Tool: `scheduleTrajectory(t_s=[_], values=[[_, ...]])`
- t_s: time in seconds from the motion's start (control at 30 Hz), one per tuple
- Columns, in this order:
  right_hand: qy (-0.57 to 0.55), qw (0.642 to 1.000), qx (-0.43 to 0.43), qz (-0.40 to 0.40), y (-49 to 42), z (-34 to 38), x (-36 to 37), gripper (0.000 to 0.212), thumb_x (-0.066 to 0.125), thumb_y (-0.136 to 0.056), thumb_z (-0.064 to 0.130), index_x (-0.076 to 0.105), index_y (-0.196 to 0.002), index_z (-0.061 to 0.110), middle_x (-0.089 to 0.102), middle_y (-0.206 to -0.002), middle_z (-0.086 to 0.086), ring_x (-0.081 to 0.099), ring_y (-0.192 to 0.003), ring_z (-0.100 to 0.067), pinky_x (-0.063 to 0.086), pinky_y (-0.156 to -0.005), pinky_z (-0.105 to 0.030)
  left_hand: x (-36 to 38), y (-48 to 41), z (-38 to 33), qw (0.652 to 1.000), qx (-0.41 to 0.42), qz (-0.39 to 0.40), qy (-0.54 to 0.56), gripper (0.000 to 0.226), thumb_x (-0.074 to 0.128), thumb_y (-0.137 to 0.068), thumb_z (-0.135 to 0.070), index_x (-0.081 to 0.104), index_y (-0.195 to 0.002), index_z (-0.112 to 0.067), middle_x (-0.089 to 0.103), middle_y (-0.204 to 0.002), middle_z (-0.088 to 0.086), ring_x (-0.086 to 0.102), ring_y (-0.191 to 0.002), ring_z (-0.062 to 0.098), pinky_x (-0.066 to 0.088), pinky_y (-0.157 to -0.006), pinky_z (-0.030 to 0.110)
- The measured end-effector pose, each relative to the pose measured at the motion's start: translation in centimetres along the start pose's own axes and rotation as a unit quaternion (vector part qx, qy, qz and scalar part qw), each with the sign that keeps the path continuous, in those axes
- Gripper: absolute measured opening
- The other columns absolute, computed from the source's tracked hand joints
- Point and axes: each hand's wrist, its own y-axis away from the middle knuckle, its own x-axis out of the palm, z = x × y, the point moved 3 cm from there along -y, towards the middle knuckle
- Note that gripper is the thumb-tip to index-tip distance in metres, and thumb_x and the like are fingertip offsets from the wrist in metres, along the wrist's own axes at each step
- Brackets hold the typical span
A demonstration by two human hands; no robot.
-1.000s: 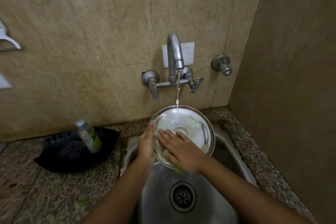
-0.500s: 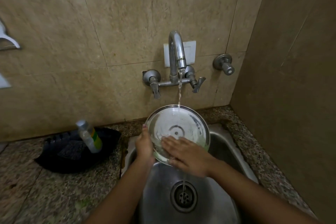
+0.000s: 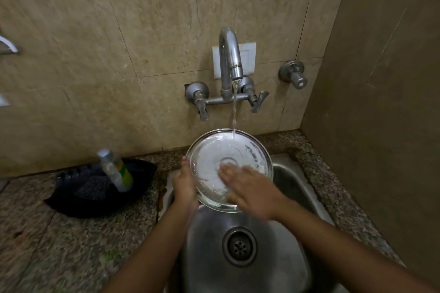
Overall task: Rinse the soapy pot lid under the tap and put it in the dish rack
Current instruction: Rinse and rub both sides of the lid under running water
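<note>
The round glass pot lid (image 3: 214, 157) with a steel rim is held tilted over the steel sink (image 3: 292, 185), its inner face toward me. Water from the tap (image 3: 229, 54) runs in a thin stream onto its upper part. My left hand (image 3: 184, 185) grips the lid's left rim. My right hand (image 3: 250, 188) lies flat on the lid's lower right face, fingers spread and blurred by motion. White suds streak the lid's right side. No dish rack is in view.
A dark basket (image 3: 95, 190) with a tilted soap bottle (image 3: 115, 170) stands on the granite counter (image 3: 59, 245) to the left. The sink drain (image 3: 239, 246) lies below the hands. A second valve (image 3: 294, 74) sticks out of the tiled wall; a side wall closes the right.
My right hand has slid across the lid's face while rubbing it. The lid has stayed under the stream, with its face now showing whiter.
</note>
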Motion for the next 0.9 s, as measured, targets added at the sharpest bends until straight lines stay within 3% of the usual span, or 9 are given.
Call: scheduleTrajectory(t_s=[0.07,0.17,0.23,0.3,0.43,0.53,0.67,0.77,0.9], values=[[0.021,0.993,0.114,-0.011,0.1,-3.5,-0.2,0.063,0.023,-0.099,0.046,0.002,-0.154,0.022,-0.005,-0.16,0.002,-0.004,-0.149,-0.016,-0.003,-0.118,-0.034,-0.2,-0.1,0.1,1.0,0.006,0.005,-0.021,0.048,0.045,-0.093,-0.052,0.069,-0.078,-0.013,0.073,-0.093,0.017,0.068,-0.081,0.03,0.056,-0.083,0.042],[0.002,0.974,0.218,-0.059,-2.4,-5.1,-0.8,0.069,0.025,-0.098,0.048,0.004,-0.153,0.012,0.005,-0.162,-0.007,0.003,-0.149,-0.021,0.004,-0.12,-0.038,1.1,1.5,1.0,0.998,-0.012,0.043,-0.034,0.049,0.043,-0.094,-0.051,0.07,-0.08,-0.013,0.074,-0.081,0.01,0.07,-0.078,0.028,0.057,-0.079,0.039],[-0.038,0.983,0.165,-0.067,-4.4,-2.8,-1.0,0.07,0.028,-0.097,0.046,0.004,-0.153,0.011,0.004,-0.162,-0.007,0.002,-0.149,-0.021,0.005,-0.121,-0.04,2.0,2.1,1.6,0.997,-0.024,0.073,-0.018,0.048,0.044,-0.095,-0.049,0.072,-0.084,-0.012,0.075,-0.081,0.011,0.072,-0.079,0.028,0.057,-0.08,0.04],[-0.055,0.997,0.046,-0.031,-4.7,0.4,-0.9,0.065,0.03,-0.099,0.04,0.006,-0.153,0.012,0.004,-0.162,-0.006,0.001,-0.149,-0.018,0.005,-0.121,-0.038,2.4,2.3,1.4,0.997,-0.023,0.078,0.006,0.045,0.045,-0.095,-0.046,0.072,-0.086,-0.012,0.076,-0.087,0.013,0.072,-0.08,0.026,0.056,-0.08,0.037],[-0.051,0.997,-0.04,0.042,-0.8,0.8,-0.2,0.06,0.025,-0.101,0.043,0.002,-0.154,0.024,-0.002,-0.162,0.006,-0.006,-0.148,-0.008,-0.001,-0.119,-0.03,0.7,1.2,0.3,1.0,-0.01,0.016,0.013,0.046,0.046,-0.096,-0.045,0.069,-0.081,-0.008,0.071,-0.075,0.009,0.067,-0.067,0.02,0.049,-0.06,0.027],[-0.014,0.999,0.023,0.041,0.4,-2.7,-0.4,0.065,0.027,-0.099,0.05,0.0,-0.153,0.028,-0.004,-0.161,0.008,-0.007,-0.148,-0.007,0.0,-0.121,-0.037,0.3,1.2,0.1,1.0,0.008,0.018,-0.015,0.048,0.045,-0.096,-0.045,0.069,-0.079,-0.008,0.07,-0.075,0.008,0.065,-0.068,0.021,0.049,-0.059,0.027],[0.024,0.985,0.158,-0.064,-2.4,-5.5,-1.6,0.069,0.026,-0.098,0.052,0.005,-0.153,0.018,0.006,-0.163,-0.001,0.003,-0.149,-0.016,0.004,-0.121,-0.04,1.3,2.0,0.9,0.998,-0.005,0.065,-0.016,0.039,0.052,-0.093,-0.044,0.071,-0.079,-0.013,0.074,-0.079,0.007,0.07,-0.078,0.024,0.055,-0.074,0.035],[-0.045,0.981,0.155,-0.109,-5.7,-4.7,-2.4,0.061,0.025,-0.098,0.048,0.026,-0.15,0.016,0.029,-0.156,-0.011,0.019,-0.146,-0.026,0.011,-0.118,-0.042,1.3,1.9,1.0,0.993,0.008,0.115,-0.006,0.019,0.073,-0.08,-0.027,0.073,-0.087,-0.01,0.077,-0.084,0.011,0.072,-0.082,0.03,0.056,-0.083,0.044],[-0.095,0.991,-0.048,-0.084,-8.5,-1.3,-4.1,0.036,0.039,-0.096,0.04,0.061,-0.125,0.035,0.062,-0.115,0.001,0.05,-0.112,-0.017,0.03,-0.096,-0.038,1.1,2.1,0.0,0.984,0.056,0.17,-0.025,0.015,0.072,-0.079,-0.007,0.074,-0.093,-0.01,0.076,-0.089,0.016,0.072,-0.086,0.035,0.056,-0.082,0.043]])
